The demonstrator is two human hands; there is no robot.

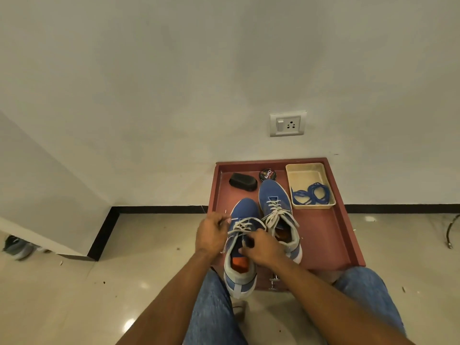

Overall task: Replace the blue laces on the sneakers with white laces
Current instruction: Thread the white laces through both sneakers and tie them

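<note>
Two blue sneakers stand on a red-brown tray (323, 235). The left sneaker (245, 210) hangs over the tray's near edge and carries a white lace (242, 226) through its eyelets. My left hand (210, 234) pinches one end of that lace at the shoe's left side. My right hand (261, 247) grips the other end over the tongue. The right sneaker (272, 192) lies further back, laced in white and tied. The blue laces (312, 194) lie coiled in a beige basket (306, 170) at the tray's far right.
A black shoe brush (243, 181) and a round tin of polish (268, 174) sit at the tray's far edge. My knees in blue jeans (214, 314) frame the tray. A wall with a socket (288, 124) rises behind. A grey shoe (18, 247) lies far left on the floor.
</note>
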